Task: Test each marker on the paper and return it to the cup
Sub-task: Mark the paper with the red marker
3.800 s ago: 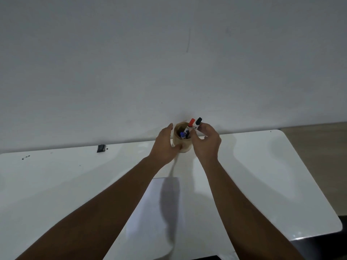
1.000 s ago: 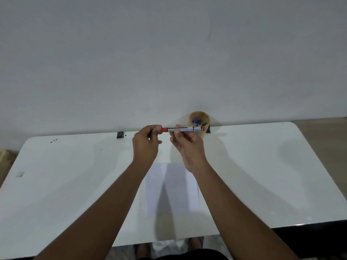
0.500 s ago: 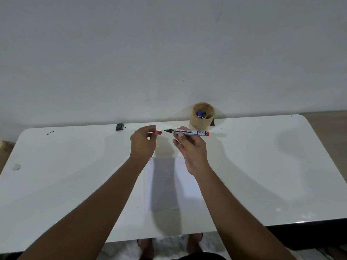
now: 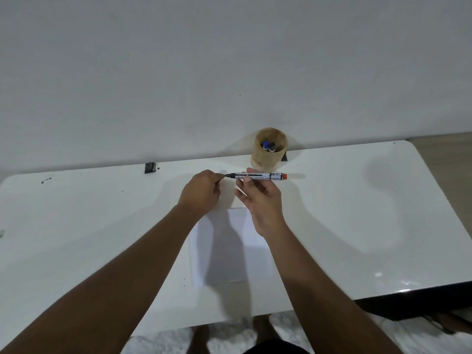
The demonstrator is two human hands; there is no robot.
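Note:
My right hand (image 4: 261, 200) holds a red marker (image 4: 258, 176) level above the table, its bare dark tip pointing left and its red end right. My left hand (image 4: 201, 191) is closed, and its fingertips meet the marker's tip; the red cap is hidden inside its fingers. A wooden cup (image 4: 268, 157) stands at the table's far edge, just behind the marker. It holds a blue-capped marker (image 4: 266, 144) and a black-capped marker (image 4: 272, 145). A white sheet of paper (image 4: 229, 251) lies flat under my forearms.
The white table (image 4: 357, 213) butts against a plain wall. A small black clip (image 4: 150, 167) sits at the far edge on the left, and another dark piece (image 4: 284, 157) peeks out behind the cup. Dark specks (image 4: 46, 180) mark the far left. The right edge drops to the floor.
I took the red marker out of the cup and pulled its cap off with my left hand. Since half a second ago, my left hand has closed back in on the bare tip.

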